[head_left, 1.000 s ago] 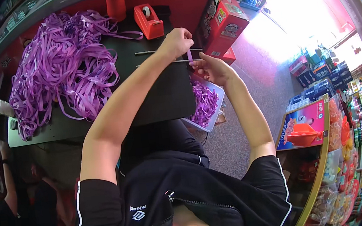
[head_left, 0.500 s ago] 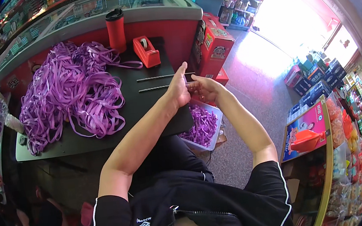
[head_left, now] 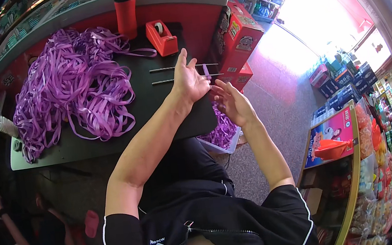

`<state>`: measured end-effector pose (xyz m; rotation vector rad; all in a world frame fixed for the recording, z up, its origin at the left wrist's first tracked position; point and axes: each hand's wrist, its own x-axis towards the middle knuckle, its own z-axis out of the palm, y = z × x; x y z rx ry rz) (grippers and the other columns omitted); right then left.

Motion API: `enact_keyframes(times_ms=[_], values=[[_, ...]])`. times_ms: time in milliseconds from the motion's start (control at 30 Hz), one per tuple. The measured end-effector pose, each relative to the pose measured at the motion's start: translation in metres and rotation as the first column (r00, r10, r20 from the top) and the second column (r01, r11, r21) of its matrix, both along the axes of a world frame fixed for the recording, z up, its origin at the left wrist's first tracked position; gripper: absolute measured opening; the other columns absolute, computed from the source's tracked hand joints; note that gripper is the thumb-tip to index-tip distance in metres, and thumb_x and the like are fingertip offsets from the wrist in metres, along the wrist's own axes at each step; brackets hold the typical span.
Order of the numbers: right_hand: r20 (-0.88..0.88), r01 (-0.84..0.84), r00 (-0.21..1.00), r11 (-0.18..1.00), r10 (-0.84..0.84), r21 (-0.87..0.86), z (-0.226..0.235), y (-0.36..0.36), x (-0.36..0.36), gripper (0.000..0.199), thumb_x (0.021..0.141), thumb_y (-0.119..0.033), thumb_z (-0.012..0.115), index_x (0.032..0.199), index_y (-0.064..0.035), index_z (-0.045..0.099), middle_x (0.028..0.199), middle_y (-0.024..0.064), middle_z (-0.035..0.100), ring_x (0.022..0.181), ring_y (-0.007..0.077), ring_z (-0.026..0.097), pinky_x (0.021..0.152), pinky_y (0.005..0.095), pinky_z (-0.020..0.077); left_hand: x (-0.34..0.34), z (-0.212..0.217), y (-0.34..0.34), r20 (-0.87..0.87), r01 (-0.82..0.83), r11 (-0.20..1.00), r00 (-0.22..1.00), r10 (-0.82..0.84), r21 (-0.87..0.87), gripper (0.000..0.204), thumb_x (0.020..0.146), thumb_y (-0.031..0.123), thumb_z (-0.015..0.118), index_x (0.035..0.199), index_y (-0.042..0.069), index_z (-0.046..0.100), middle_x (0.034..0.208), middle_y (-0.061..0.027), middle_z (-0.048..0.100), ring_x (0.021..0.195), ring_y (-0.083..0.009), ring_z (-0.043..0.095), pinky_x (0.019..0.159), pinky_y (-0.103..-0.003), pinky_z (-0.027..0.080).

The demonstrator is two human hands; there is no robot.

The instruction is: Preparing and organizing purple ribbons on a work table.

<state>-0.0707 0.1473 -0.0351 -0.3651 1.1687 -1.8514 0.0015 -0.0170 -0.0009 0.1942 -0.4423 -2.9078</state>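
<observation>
The left grip (head_left: 190, 83) is spread, with fingers (head_left: 182, 59) pointing away from the chest (head_left: 194, 214). Just beside it, the right grip (head_left: 236, 107) has loosely bent fingers. The left arm (head_left: 152, 139) and right arm (head_left: 267, 146) go back from the grips to bent elbows (head_left: 125, 183), set wider apart.

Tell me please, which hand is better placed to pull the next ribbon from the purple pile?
Probably the left hand: it is nearer the purple pile, while the right hand is farther across, beyond it.

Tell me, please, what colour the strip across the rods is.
The strip is purple, seen best in the head view.
</observation>
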Motion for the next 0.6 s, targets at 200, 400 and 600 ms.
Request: enact_keyframes(times_ms=[200, 400, 600], values=[[-0.162, 0.133, 0.98, 0.988, -0.118, 0.081, -0.002, 0.041, -0.036, 0.035, 0.095, -0.035, 0.052, 0.117, -0.0088, 0.06, 0.101, -0.0001, 0.065, 0.078, 0.0085, 0.055, 0.064, 0.0231, 0.0401, 0.002, 0.005, 0.0, 0.008, 0.002, 1.0, 1.0, -0.002, -0.004, 0.1, 0.082, 0.071, 0.044, 0.148, 0.02, -0.01, 0.144, -0.0319, -0.025, 0.136, -0.0411, -0.025, 0.109, -0.053, -0.012], [-0.344, 0.319, 0.905, 0.935, -0.251, 0.157, -0.007, 0.04, -0.113, 0.029, 0.094, -0.03, 0.052, 0.111, -0.0082, 0.062, 0.092, -0.0033, 0.064, 0.071, 0.0053, 0.051, 0.06, 0.0211, 0.0373, 0.005, 0.007, 0.003, 0.003, 0.007, 0.999, 1.0, -0.007, -0.034, 0.098, 0.082, 0.071, 0.043, 0.149, 0.019, -0.008, 0.144, -0.0321, -0.025, 0.137, -0.0399, -0.026, 0.11, -0.051, -0.012], [-0.422, 0.341, 0.872, 0.926, -0.247, 0.162, -0.018, -0.004, -0.166, 0.023, 0.09, -0.023, 0.061, 0.104, -0.006, 0.066, 0.085, -0.0023, 0.064, 0.066, 0.0038, 0.051, 0.055, 0.0197, 0.0367, 0.001, 0.009, 0.006, 0.017, 0.018, 1.0, 1.0, -0.018, -0.004, 0.099, 0.082, 0.072, 0.043, 0.149, 0.019, -0.006, 0.144, -0.0319, -0.025, 0.137, -0.0395, -0.026, 0.11, -0.051, -0.012]])
